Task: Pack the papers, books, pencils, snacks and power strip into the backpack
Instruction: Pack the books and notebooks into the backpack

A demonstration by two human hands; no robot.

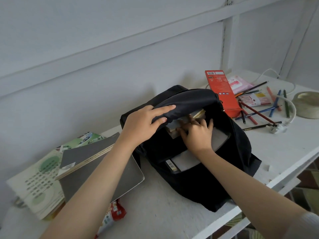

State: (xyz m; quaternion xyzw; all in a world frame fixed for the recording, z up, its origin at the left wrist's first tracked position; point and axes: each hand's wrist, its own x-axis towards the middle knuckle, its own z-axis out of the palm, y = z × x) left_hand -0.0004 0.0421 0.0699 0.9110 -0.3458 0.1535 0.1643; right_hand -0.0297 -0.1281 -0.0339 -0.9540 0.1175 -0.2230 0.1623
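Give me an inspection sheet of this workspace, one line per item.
Surface: white table, paint worn.
Job's things: backpack open with books inside; book stack left; pencils loose beside red box; snack packet near edge; pink packet behind the box.
Clutter: round dish far right.
Hands: left hand holds the backpack's flap; right hand presses the books.
Cables: white cable and plug among the pencils.
Surroundings: white wall; patterned floor.
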